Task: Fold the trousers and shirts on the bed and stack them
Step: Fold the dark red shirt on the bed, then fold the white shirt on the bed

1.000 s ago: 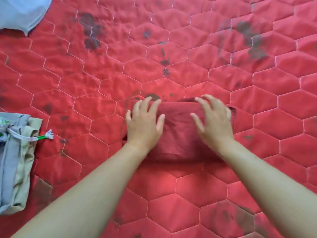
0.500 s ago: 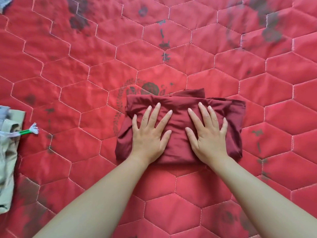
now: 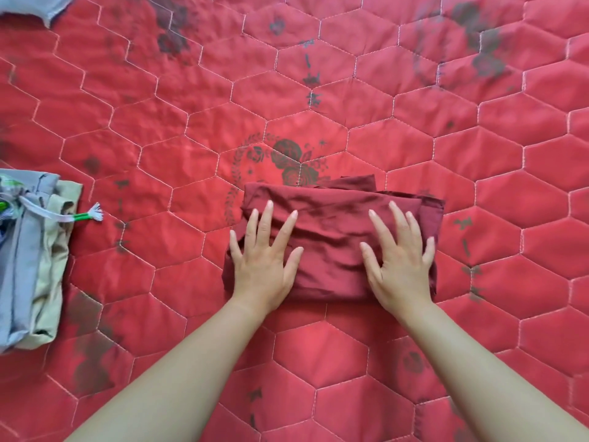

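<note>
A dark red garment (image 3: 334,224), folded into a thick rectangle, lies on the red quilted bed cover (image 3: 159,138) in the middle of the view. My left hand (image 3: 264,260) rests flat on its left part with fingers spread. My right hand (image 3: 398,256) presses flat on its right part, fingers apart too. Neither hand grips the cloth. At the left edge sits a stack of folded clothes (image 3: 28,260): a grey piece on a beige one, with a white and green drawstring (image 3: 79,215) sticking out to the right.
A light blue garment (image 3: 32,6) shows at the top left corner. The quilt carries dark flower prints and hexagon stitching.
My hands have slid apart, from the middle of the folded red garment toward its left and right sides. The view has shifted, bringing more of the stack at the left into sight.
</note>
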